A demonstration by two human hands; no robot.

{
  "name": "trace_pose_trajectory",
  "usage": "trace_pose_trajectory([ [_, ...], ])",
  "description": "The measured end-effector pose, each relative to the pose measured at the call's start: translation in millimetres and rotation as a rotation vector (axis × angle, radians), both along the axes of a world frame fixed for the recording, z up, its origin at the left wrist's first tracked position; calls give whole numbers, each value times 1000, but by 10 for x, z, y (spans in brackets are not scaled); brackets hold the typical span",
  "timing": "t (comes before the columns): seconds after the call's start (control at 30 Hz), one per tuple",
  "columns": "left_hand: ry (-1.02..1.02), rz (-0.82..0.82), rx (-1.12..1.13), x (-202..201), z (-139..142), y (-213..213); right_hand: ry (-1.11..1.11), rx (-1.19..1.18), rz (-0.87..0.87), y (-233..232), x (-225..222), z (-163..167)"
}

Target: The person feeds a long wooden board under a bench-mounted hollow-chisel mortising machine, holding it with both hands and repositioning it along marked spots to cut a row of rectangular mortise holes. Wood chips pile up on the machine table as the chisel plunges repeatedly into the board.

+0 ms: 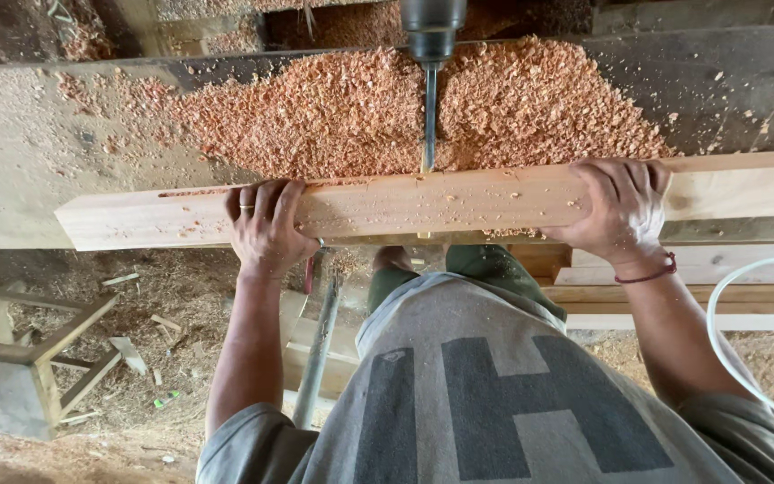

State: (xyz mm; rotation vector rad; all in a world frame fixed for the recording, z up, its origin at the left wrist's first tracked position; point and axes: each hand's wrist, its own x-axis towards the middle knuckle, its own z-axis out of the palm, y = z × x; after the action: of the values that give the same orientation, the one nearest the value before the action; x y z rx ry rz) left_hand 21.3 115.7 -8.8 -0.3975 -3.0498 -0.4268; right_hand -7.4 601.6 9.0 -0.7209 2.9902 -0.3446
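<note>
A long pale wooden beam [459, 199] lies across the machine table, its near face towards me. My left hand [264, 226], with a ring on one finger, grips the beam near its left end. My right hand [622, 208], with a red band at the wrist, grips it further right. Between the hands a drill bit [429, 121] comes down from a dark chuck [432, 25] and meets the beam's far top edge. A slot with reddish chips in it runs along the beam's top to the left of the bit.
A thick heap of reddish wood shavings [333, 112] covers the grey machine table [20, 152] behind the beam. More planks [745, 269] are stacked at the right. A wooden stool [24, 350] stands on the sawdust floor at the left. A white hose [718, 332] curves at the right.
</note>
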Motion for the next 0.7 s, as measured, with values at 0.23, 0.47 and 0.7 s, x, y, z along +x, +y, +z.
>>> trace_pose_trajectory([
  [0.23, 0, -27, -37, -65, -88, -40, -13, 22, -24, 16, -59, -43],
  [0.47, 7, -30, -63, -98, -154, -80, 66, 46, 3, 61, -54, -149],
  [0.7, 32, -25, -24, -147, -90, -57, 111, 56, 11, 99, -87, -240],
])
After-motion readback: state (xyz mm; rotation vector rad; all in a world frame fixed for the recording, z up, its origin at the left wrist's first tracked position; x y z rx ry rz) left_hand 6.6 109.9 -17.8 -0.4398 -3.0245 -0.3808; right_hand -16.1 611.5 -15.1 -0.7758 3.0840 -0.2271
